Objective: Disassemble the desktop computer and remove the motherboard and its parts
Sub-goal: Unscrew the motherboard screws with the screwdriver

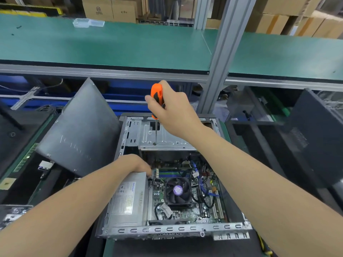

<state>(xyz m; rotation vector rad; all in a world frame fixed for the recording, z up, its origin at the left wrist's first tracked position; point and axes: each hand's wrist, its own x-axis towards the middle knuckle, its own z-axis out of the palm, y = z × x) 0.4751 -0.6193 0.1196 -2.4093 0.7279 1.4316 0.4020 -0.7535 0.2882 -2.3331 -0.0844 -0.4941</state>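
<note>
A grey panel (81, 127) leans at centre left beside the open case (167, 229); a post (222, 52) rises behind it, upper right. The case lies lower centre, long axis up the frame, motherboard (185, 212) facing up. The right hand (172, 112) grips a screwdriver (156, 93), upright, tip on the drive cage (167, 138). The left hand (135, 164) rests on the power supply (128, 199); how its fingers lie cannot be told.

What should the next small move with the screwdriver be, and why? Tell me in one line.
Probably turn the screwdriver counterclockwise to loosen the screw under its tip. The right hand grips its orange handle, the shaft stands nearly upright, and the tip appears to sit on the drive cage. The left hand rests by the power supply.
</note>
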